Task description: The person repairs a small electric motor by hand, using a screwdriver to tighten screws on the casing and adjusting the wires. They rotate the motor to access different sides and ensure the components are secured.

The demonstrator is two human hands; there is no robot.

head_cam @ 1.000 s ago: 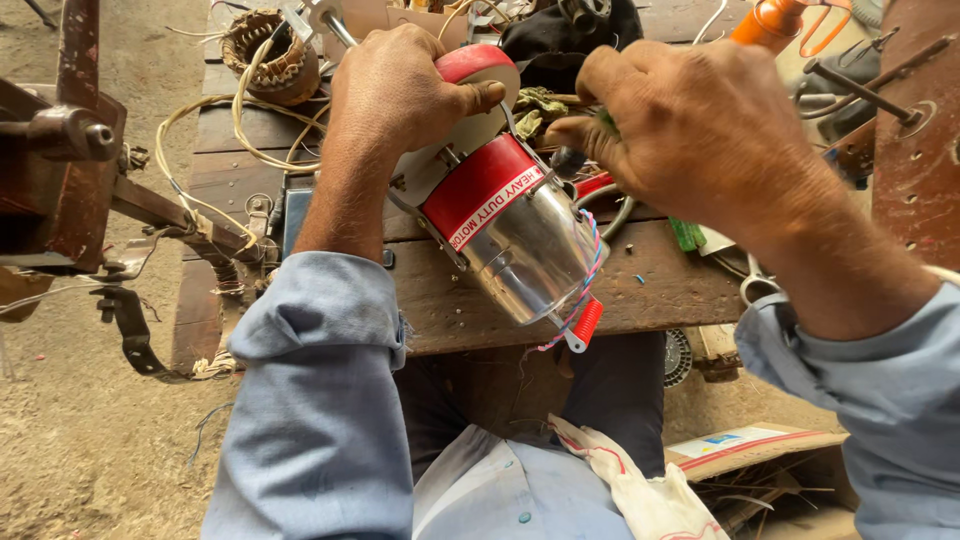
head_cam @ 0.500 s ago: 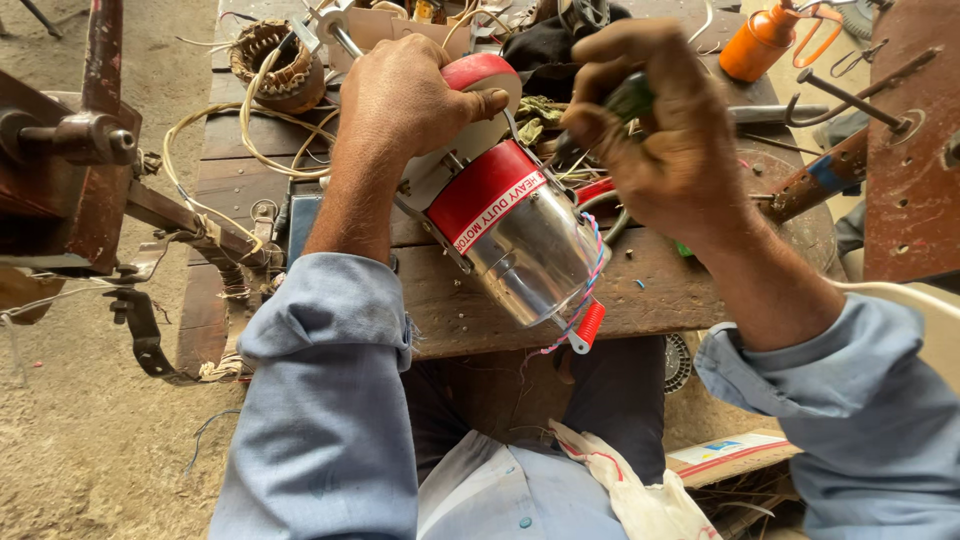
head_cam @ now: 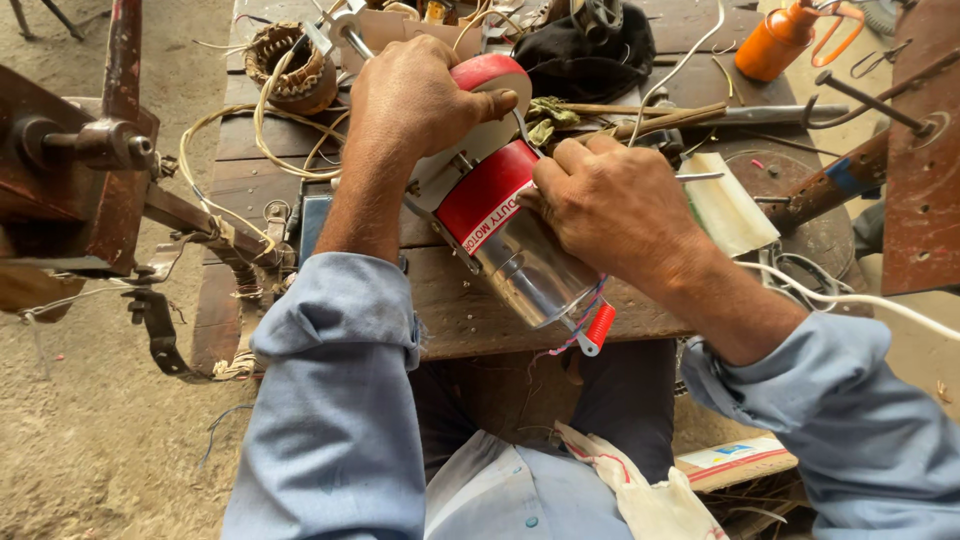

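Gripping a small electric motor [head_cam: 515, 250] with both hands, we hold it tilted on the near edge of the wooden workbench [head_cam: 450, 310], its shiny metal body pointing back toward us and its red-banded part facing away. Our left hand [head_cam: 420, 100] is curled over the motor's far end, fingers wrapped around the round red-and-white end piece [head_cam: 490, 75], with the thumb laid flat across its rim. Our right hand [head_cam: 615, 205] lies on the motor's right side, fingers bent and pressed against the red band; whether they pinch a small tool there we cannot tell, though a thin metal rod [head_cam: 698, 177] sticks out just right of that hand. A red plastic connector [head_cam: 598, 327] on coloured wires hangs from the motor's near end, over the bench edge. Beyond the motor, to its upper left, sits a copper-wound coil [head_cam: 290, 65] with loose pale wire trailing from it. Behind the motor lies a dark cloth [head_cam: 580, 50], and far to its upper right stands an orange oil can [head_cam: 775, 42]. Just right of the motor lies a folded pale sheet [head_cam: 725, 205], and well left of it a rusty iron frame [head_cam: 90, 180] stands over sandy ground.
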